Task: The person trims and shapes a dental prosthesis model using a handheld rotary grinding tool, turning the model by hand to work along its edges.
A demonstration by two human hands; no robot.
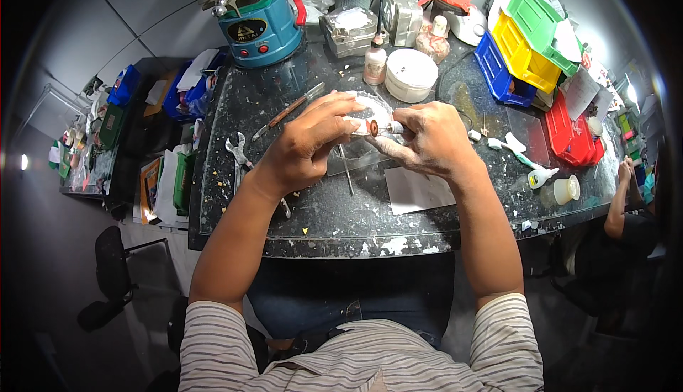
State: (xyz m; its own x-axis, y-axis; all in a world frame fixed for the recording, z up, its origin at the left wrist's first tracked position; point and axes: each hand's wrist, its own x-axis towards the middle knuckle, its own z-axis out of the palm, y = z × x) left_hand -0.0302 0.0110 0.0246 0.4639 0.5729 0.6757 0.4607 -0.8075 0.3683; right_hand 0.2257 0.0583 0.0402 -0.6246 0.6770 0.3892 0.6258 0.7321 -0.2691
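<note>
Over the dark, white-speckled bench [320,221], my two hands meet close together. My right hand [435,136] is closed around a rotary handpiece [391,128] whose small round brown disc [374,128] faces my left hand. The fingers of my left hand [306,143] pinch a small pale piece [362,128] right beside the disc; its kind is mostly hidden by the fingers. Just behind the fingertips lies a whitish, partly see-through round thing [376,106]. White dust coats my right fingers. A thin metal rod [346,171] and a white sheet of paper [420,191] lie below the hands.
Left of my arm lie a brown-handled knife [288,112] and a metal wrench [237,151]. Behind stand a blue machine [260,33], a dropper bottle [375,63] and a white tub [411,75]. To the right are a toothbrush [523,154], a cup [567,190], bins [530,50] and another person's arm [617,203].
</note>
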